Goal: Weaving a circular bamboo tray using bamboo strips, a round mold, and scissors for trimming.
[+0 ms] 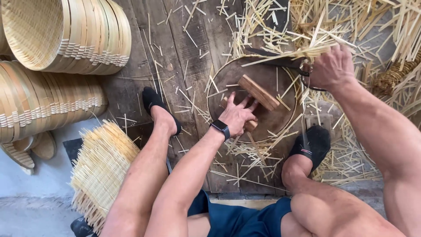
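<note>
My left hand [237, 116] rests on a short wooden block [258, 92] that lies across a round dark wooden chopping block [228, 83]; the fingers are spread over the block's near end. A black watch sits on that wrist. My right hand [331, 68] is closed around the handle of a dark blade [274, 60] held over the far rim of the round block, with a bundle of thin bamboo strips [289, 53] lying across the blade. My two feet in black shoes flank the round block.
Stacks of woven bamboo trays [66, 35] lean at the upper left. A woven bamboo mat with loose ends [101, 169] lies by my left leg. Cut bamboo strips [351, 22] litter the wooden floor planks, thick at the upper right.
</note>
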